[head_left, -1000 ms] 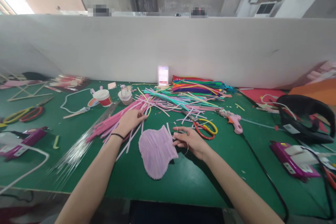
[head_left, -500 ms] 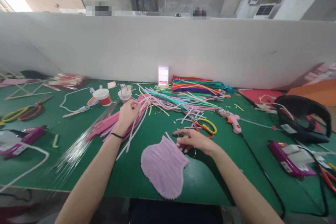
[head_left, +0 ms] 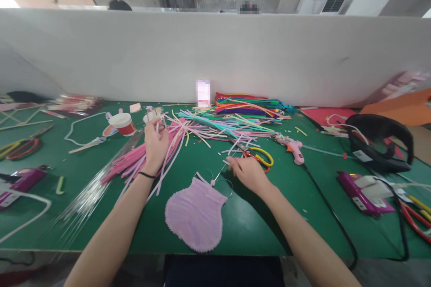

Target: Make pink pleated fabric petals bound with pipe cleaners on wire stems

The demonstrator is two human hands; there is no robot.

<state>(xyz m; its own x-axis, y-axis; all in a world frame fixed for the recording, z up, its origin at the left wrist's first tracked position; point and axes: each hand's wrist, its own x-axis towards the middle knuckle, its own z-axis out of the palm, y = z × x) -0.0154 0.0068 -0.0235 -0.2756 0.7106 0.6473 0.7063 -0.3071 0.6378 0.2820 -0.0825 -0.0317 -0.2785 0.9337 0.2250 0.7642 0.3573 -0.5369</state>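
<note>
On the green table in front of me lies a fuzzy lilac shell-shaped piece (head_left: 195, 217), made of pipe cleaners laid side by side. A thin wire (head_left: 220, 173) rises from a small pale knob at its upper edge, with fine loops around it. My right hand (head_left: 249, 174) pinches the upper end of this wire. Farther left, my left hand (head_left: 156, 143) is closed, fingers curled, in front of a small clear cup (head_left: 148, 117). A pale strip shows at its fingertips, but what it holds is unclear. Pink pipe cleaners (head_left: 129, 166) lie under and beside that wrist.
Colourful pipe cleaners (head_left: 249, 106) are heaped at the back by a phone (head_left: 203, 93). Scissors (head_left: 264, 157) and a pink glue gun (head_left: 296, 150) lie right of centre. A paper cup (head_left: 123, 124), bare wires (head_left: 97, 193), a purple power strip (head_left: 365, 193) and a black headband-like object (head_left: 380, 143) surround the workspace.
My left hand has moved from the pipe cleaner bundle toward the small cup. My right hand has drawn back from the lilac piece, and the wire now stretches between them. The view has shifted slightly.
</note>
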